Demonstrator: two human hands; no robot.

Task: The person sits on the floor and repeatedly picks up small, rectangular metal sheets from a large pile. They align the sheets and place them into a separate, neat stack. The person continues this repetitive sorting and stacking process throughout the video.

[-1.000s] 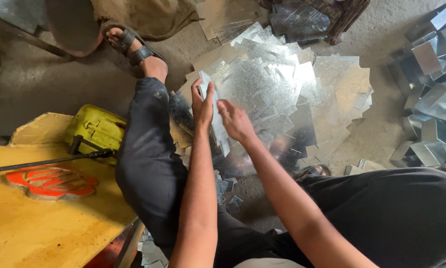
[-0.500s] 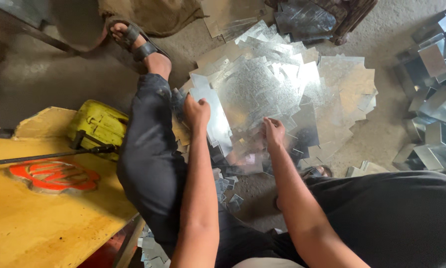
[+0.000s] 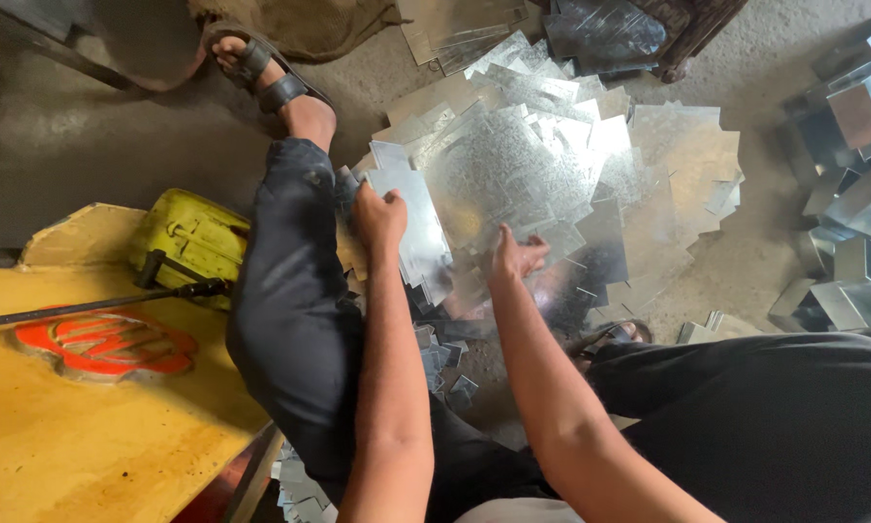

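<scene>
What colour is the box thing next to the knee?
Yellow-green box, seen best in the head view.

A single head-worn view looks steeply down from above the seated person's lap, close over both forearms, facing forward to the heap of cut metal sheets [image 3: 552,174] on the floor just beyond the knees

Soft, even daylight fills the scene, brightest on the pile of galvanised metal sheets [image 3: 552,174], whose surfaces show pale glare patches, strongest toward the pile's right edge. The concrete floor [image 3: 87,145] to the left of the pile lies in dull shade. Deep shadow collects just below the pile, between the dark trousers [image 3: 290,320]. Focus is fairly sharp at the pile; the folded metal boxes [image 3: 852,194] far right of it appear softer and slightly stretched by wide-angle distortion.
</scene>
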